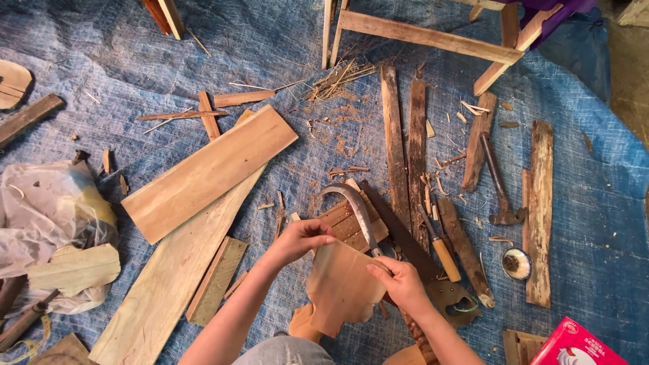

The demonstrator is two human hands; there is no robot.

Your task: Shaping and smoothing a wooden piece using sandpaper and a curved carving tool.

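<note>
Left hand (297,240) and right hand (399,280) pinching cut board (340,287) top edges, sickle (355,206) just beyond

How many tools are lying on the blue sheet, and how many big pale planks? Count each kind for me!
Curved sickle blade: 1
Hammer: 1
Chisel with pale wooden handle: 1
Hand saw: 1
Big pale planks: 2
Total: 6

The left hand and right hand both grip a thin shaped wooden piece, which this count leaves out.
</note>
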